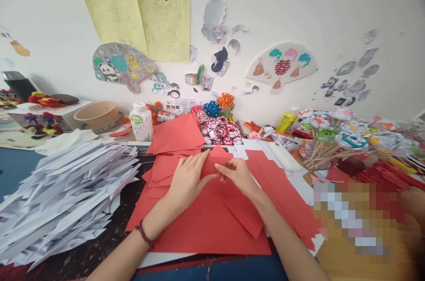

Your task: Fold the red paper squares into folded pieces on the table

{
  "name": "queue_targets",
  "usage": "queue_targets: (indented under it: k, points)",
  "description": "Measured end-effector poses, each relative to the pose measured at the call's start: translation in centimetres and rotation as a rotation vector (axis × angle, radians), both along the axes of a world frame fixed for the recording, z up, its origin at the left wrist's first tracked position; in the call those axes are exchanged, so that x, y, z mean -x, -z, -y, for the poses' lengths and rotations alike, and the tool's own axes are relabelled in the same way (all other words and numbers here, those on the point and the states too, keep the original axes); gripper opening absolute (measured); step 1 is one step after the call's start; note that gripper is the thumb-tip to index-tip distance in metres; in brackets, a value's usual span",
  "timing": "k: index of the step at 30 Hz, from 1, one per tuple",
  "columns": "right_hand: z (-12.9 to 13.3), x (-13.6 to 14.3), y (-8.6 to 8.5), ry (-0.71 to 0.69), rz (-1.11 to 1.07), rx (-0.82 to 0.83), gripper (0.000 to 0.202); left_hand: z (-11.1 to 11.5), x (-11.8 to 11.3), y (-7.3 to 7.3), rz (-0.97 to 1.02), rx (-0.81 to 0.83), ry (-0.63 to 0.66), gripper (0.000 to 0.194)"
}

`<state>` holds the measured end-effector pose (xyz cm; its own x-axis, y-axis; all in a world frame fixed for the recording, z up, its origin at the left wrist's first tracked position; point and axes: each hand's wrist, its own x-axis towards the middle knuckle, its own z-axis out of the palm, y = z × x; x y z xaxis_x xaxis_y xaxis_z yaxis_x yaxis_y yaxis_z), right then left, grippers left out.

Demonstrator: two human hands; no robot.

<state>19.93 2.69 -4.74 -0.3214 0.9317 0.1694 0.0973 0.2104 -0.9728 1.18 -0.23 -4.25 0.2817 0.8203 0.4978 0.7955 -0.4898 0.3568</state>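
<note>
Your left hand [187, 174] and right hand [239, 176] are holding a red paper [211, 163], seemingly part-folded; large red sheets [209, 228] are lying unfolded underneath.

Paper strips [71, 192] left of sheets [212, 232]

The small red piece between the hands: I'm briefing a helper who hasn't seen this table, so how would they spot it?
Find the large red sheet at bottom centre. Toward the wall from there, the left hand and right hand sit close together. The small red piece is between them, pinched in the right hand, whereas the neighbouring red papers lie in overlapping layers.
</note>
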Motion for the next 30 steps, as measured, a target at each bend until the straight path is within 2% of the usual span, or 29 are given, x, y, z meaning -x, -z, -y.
queue_targets:
  k: [4, 9, 12, 17, 21, 23, 25, 28, 30]
  points:
    - [-0.2, -0.1, 0.2, -0.05, 0.01, -0.017, 0.037, 0.4, -0.1, 0.0, 0.113, 0.167, 0.065, 0.067]
    - [-0.5, -0.4, 0.4, -0.073, -0.016, -0.044, 0.038, 1.3, -0.1, -1.8, 0.283, 0.395, 0.24, 0.062]
    - [-0.4, -0.6, 0.0, -0.06, -0.014, -0.051, 0.035, 1.7, 0.0, -2.3, 0.338, 0.475, 0.284, 0.059]
    - [-0.2, -0.8, -0.2, 0.047, 0.053, -0.053, 0.029, 1.2, 0.1, -1.6, 0.477, 0.508, 0.261, 0.049]
    - [-0.2, -1.0, 0.1, 0.01, 0.15, -0.06, 0.026, 0.2, 0.1, -1.2, 0.68, 0.464, 0.192, 0.037]
    - [-0.1, -1.1, 0.0, -0.03, 0.176, -0.052, 0.025, 0.1, 0.3, -1.5, 0.779, 0.523, 0.167, 0.033]
    - [-0.1, -1.1, -0.3, -0.03, 0.155, -0.038, 0.025, 0.1, 0.6, -1.9, 0.857, 0.637, 0.205, 0.035]
    - [-0.1, -1.0, -0.8, -0.026, 0.067, -0.033, 0.027, 0.3, 0.9, -2.3, 0.843, 0.763, 0.314, 0.04]
    - [0.0, -0.8, -1.1, -0.065, 0.041, -0.034, 0.025, 0.4, 1.0, -2.2, 0.706, 0.692, 0.272, 0.042]
